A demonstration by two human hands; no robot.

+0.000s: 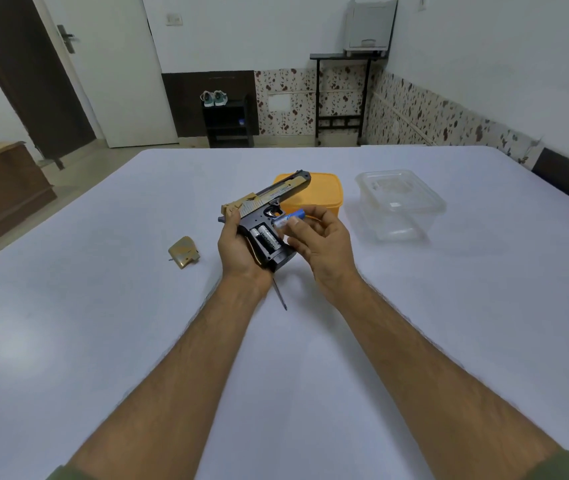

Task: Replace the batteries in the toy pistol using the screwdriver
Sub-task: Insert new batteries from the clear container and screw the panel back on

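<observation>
Pistol (269, 199) barrel points up-right, away; battery (288, 218) lies along it.

A white counter (103, 341) fills the view. At its twelve o'clock side sit a yellow lidded box (324, 194) and, beside it toward one o'clock, a clear plastic container (400, 202). Sneakers (214, 98) rest on a distant black shelf (229, 123).
</observation>
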